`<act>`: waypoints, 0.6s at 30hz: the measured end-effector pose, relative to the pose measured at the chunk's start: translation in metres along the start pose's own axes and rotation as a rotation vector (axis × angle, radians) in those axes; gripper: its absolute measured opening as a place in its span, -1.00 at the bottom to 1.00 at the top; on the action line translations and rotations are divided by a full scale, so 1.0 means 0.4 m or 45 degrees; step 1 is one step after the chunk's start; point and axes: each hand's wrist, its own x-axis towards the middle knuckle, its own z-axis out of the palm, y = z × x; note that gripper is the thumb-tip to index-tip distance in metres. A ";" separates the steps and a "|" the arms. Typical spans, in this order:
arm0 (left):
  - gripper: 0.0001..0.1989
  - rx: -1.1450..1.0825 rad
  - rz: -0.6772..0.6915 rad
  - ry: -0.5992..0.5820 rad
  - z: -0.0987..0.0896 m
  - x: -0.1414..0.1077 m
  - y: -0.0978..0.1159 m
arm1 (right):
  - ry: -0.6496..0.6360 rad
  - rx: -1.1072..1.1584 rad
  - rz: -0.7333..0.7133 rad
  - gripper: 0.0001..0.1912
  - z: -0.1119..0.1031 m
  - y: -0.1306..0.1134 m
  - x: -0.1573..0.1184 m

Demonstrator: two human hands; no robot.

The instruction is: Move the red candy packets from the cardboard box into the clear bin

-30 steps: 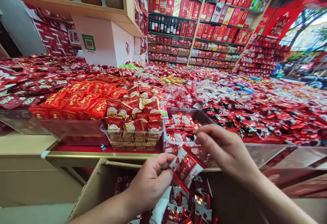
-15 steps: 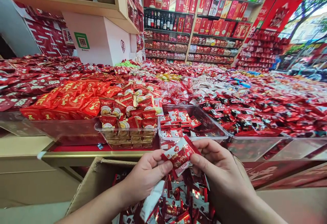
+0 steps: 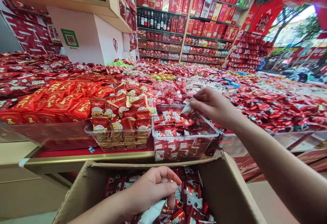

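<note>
My right hand (image 3: pixel 211 106) reaches over a clear plastic bin (image 3: pixel 213 133). Its thumb and fingers are closed on a small wrapped candy (image 3: pixel 187 108), whose whitish side shows. Inside the bin lie red-and-white wrapped candies (image 3: pixel 168 116), lined up at the front, while its right side is less full. Over an open cardboard box (image 3: pixel 89 183), my left hand (image 3: pixel 158 186) is half curled, thumb towards the fingers. A white-backed wrapped candy (image 3: pixel 152 213) sticks out below its palm, apparently held by the lower fingers, which are mostly hidden. More candies (image 3: pixel 194 196) fill the box loosely.
Left of the bin stands another bin of durian candies (image 3: pixel 121 125), then one of bright red packets (image 3: pixel 58 101). Heaped candies (image 3: pixel 268 108) spread to the right. The counter's gold edge (image 3: pixel 102 156) runs behind the box. Shelves (image 3: pixel 189 26) of bottles and boxes stand at the back.
My right hand has moved up and away from my left with a candy, from above the box to over the bin. My left hand has let go of that candy and sunk slightly.
</note>
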 end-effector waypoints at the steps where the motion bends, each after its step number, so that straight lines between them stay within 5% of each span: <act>1: -0.78 0.039 -0.022 0.033 0.000 0.000 0.001 | -0.189 -0.188 0.054 -0.84 0.003 0.015 0.035; 4: -0.81 0.128 -0.037 0.093 0.001 -0.003 0.004 | -0.666 -0.588 0.183 -0.81 0.046 0.061 0.095; 6: -0.82 0.155 -0.033 0.089 -0.001 -0.006 0.005 | -0.790 -0.661 0.222 -0.79 0.080 0.082 0.105; 18: -0.84 0.241 -0.108 0.035 -0.005 -0.004 -0.014 | -0.832 -0.725 0.131 -0.75 0.107 0.104 0.105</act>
